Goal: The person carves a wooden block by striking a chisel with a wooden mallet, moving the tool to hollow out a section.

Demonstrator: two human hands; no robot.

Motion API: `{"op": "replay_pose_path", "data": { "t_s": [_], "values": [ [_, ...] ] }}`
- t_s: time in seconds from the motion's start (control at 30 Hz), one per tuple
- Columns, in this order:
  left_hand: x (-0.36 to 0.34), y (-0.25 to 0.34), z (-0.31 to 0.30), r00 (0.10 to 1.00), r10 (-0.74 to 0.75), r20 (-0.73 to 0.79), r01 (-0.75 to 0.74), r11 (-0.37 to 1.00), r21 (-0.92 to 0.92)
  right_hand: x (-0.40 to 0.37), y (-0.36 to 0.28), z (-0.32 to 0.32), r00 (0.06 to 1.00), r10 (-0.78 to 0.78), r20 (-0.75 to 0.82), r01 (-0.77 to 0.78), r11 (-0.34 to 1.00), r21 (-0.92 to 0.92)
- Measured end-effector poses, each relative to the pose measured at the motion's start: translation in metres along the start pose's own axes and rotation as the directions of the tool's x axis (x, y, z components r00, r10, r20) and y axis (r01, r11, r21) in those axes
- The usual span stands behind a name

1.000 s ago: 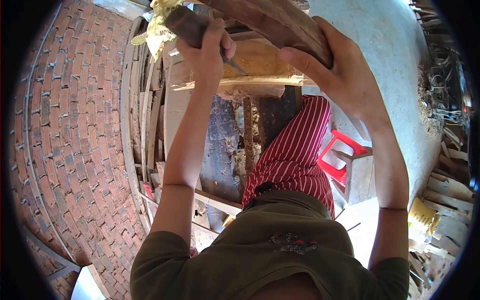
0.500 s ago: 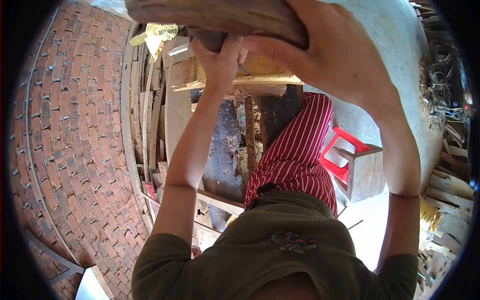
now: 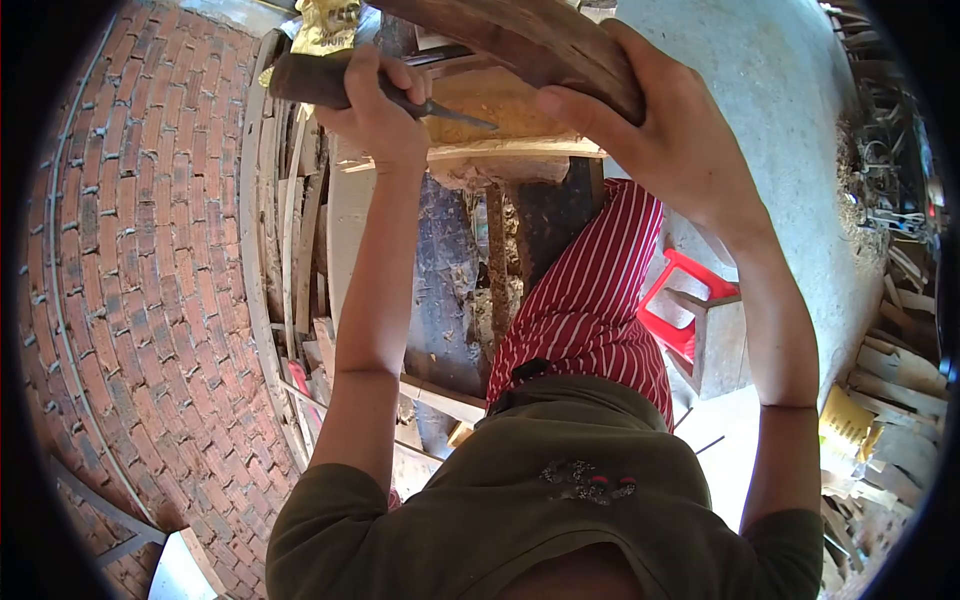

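Observation:
My left hand [image 3: 385, 115] is closed around the dark, thick handle [image 3: 312, 80] of a hand tool. Its narrow metal blade [image 3: 462, 117] tapers to the right, over a yellowish piece of wood [image 3: 520, 105] with a rough, pale edge. My right hand [image 3: 675, 130] grips the right end of a long, dark brown wooden block [image 3: 520, 40], with the thumb under its near side. The block slants across the top of the view, and its far left end is cut off. A gap shows between the block and the blade.
A brick wall [image 3: 150, 280] rises on the left, with long planks [image 3: 295, 220] stacked along it. To the right of my striped trouser leg [image 3: 590, 290] are a red plastic stool [image 3: 690, 300] and a wooden box [image 3: 722, 345]. Wood scraps [image 3: 890, 400] lie at the far right.
My left hand has moved left with the tool, bringing its handle and blade into view. The wooden block has shifted a little up and right and now slants down to the right.

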State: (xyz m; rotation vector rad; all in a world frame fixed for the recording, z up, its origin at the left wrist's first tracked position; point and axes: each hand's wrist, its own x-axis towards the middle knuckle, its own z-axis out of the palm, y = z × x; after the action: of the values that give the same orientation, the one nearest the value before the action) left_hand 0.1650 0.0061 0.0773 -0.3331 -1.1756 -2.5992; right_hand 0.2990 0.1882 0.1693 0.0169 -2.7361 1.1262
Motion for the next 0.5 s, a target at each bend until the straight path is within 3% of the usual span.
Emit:
{"op": "replay_pose_path", "data": {
  "t_s": [0.03,0.1,0.17,0.27,0.4,0.47,0.5],
  "values": [
    [0.002,0.001,0.003,0.996,-0.006,0.089,0.004,1.0,0.026,0.0,-0.003,-0.005,0.997,0.065,0.03,-0.064,0.997,-0.048],
    [0.001,0.0,0.007,0.973,-0.059,0.224,0.047,0.997,0.058,0.0,-0.004,-0.009,0.999,0.039,0.004,-0.039,0.999,-0.006],
    [-0.002,-0.006,0.01,0.964,-0.09,0.249,0.078,0.995,0.058,0.0,-0.009,-0.016,1.0,0.025,-0.019,-0.024,0.999,0.038],
    [-0.005,-0.012,0.015,0.94,-0.14,0.311,0.126,0.99,0.067,0.007,-0.032,-0.03,0.997,-0.024,0.074,0.016,0.995,0.096],
    [-0.012,-0.015,0.019,0.894,-0.138,0.426,0.108,0.99,0.095,0.021,-0.032,-0.023,0.977,-0.151,0.15,0.153,0.988,-0.002],
    [-0.019,-0.015,0.021,0.911,-0.11,0.398,0.03,0.979,0.201,0.027,-0.032,-0.022,0.96,-0.213,0.182,0.226,0.973,-0.053],
    [-0.02,-0.02,0.02,0.916,0.141,0.376,-0.258,0.924,0.283,0.029,-0.033,-0.023,0.949,-0.245,0.199,0.265,0.961,-0.08]
  ]
}}
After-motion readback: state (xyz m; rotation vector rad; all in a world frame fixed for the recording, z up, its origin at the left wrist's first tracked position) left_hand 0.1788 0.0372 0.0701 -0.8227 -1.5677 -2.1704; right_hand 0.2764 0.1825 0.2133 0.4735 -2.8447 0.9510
